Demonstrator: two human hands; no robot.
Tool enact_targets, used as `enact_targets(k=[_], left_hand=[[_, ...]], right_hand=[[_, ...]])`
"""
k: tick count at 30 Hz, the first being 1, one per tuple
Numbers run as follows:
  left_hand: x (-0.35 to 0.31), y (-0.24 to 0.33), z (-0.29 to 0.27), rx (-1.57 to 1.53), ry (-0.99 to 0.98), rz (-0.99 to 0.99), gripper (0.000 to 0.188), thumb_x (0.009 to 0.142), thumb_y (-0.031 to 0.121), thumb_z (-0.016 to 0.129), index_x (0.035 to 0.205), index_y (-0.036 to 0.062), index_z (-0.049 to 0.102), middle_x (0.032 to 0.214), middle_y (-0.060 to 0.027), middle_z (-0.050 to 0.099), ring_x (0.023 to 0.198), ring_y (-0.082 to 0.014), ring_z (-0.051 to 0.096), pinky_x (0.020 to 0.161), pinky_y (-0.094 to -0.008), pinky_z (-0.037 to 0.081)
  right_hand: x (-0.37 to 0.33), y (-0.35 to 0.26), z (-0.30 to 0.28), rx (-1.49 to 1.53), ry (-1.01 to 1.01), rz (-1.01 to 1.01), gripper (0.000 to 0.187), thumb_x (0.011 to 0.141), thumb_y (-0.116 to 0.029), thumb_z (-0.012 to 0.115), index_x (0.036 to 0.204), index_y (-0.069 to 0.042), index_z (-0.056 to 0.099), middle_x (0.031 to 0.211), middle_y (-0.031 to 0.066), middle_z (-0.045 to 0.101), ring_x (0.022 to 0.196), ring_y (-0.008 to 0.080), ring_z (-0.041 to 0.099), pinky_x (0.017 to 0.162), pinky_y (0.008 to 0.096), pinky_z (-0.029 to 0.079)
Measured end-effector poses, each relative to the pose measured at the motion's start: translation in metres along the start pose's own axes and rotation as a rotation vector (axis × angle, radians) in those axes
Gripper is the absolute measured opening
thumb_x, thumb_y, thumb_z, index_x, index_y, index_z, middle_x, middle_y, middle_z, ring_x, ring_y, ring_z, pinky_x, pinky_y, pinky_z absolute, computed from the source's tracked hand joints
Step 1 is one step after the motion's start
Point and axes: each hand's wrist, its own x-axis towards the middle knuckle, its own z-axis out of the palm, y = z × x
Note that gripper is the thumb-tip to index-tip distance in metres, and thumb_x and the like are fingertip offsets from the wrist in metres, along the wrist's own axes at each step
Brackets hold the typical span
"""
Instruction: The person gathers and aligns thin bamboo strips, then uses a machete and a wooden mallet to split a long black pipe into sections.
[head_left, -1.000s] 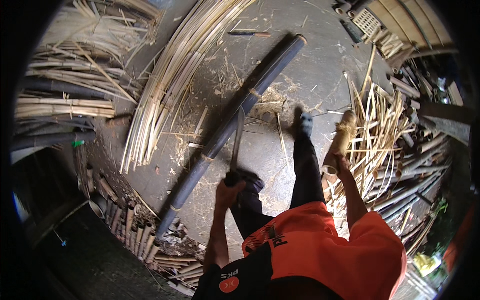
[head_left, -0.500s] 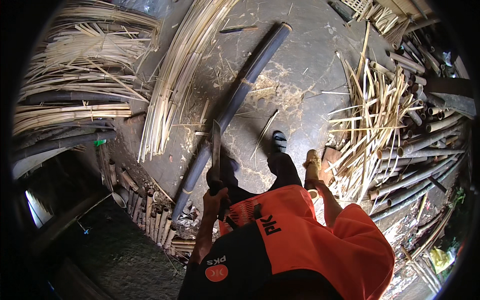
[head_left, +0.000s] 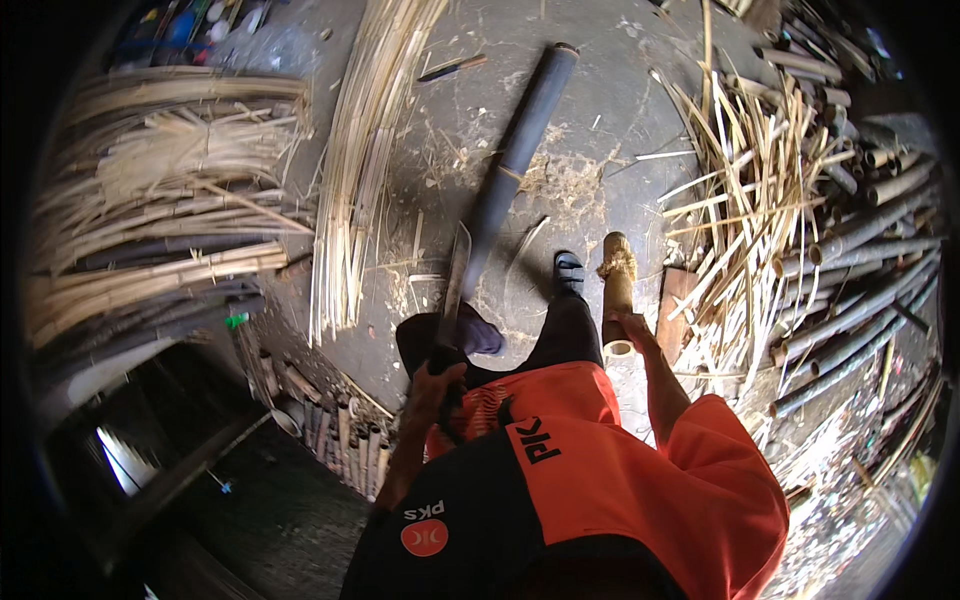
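Observation:
My left hand is wrapped around the handle of a machete, its long blade pointing away from me over the floor. Beneath the blade's tip, a long dark bamboo pole lies slanting across the floor; my left leg and the blade cover its near part. My right hand grips the near end of a short, pale bamboo piece, with a ragged band of fibres around it and an open hollow end toward me. That bamboo is held upright or slanted beside my right foot; I cannot tell whether it touches the floor.
A small knife lies beyond the machete. Long bundled bamboo strips lie left of the pole, with more bundles stacked farther left. At right are a heap of loose strips, a brown board and piled bamboo poles.
My right hand has moved forward with the short bamboo. My left leg has shifted left, now covering the pole's near part. The whole view has shifted slightly.

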Motion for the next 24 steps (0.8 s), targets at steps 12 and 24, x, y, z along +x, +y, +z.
enact_targets(k=[12,24], left_hand=[[0.095,0.010,0.022,0.216,-0.128,-0.009,0.022,0.071,0.020,0.069,0.078,0.0034,0.055,0.063,-0.0042,0.056,0.050,-0.0140,0.056,0.046,-0.0270,0.046],[0.219,0.035,0.000,0.351,-0.226,0.140,0.021,0.069,0.021,0.069,0.072,0.0065,0.054,0.062,-0.0020,0.055,0.049,-0.0123,0.055,0.039,-0.0284,0.046]], right_hand=[[-0.037,-0.006,0.030,0.305,0.102,0.154,0.053,0.064,-0.024,0.071,0.099,0.010,0.050,0.077,0.0143,0.058,0.060,0.0238,0.060,0.052,0.0342,0.052],[-0.044,-0.032,0.107,0.329,-0.023,-0.206,0.032,0.074,-0.028,0.060,0.093,-0.002,0.062,0.080,0.0085,0.059,0.073,0.0170,0.059,0.066,0.0288,0.049]])
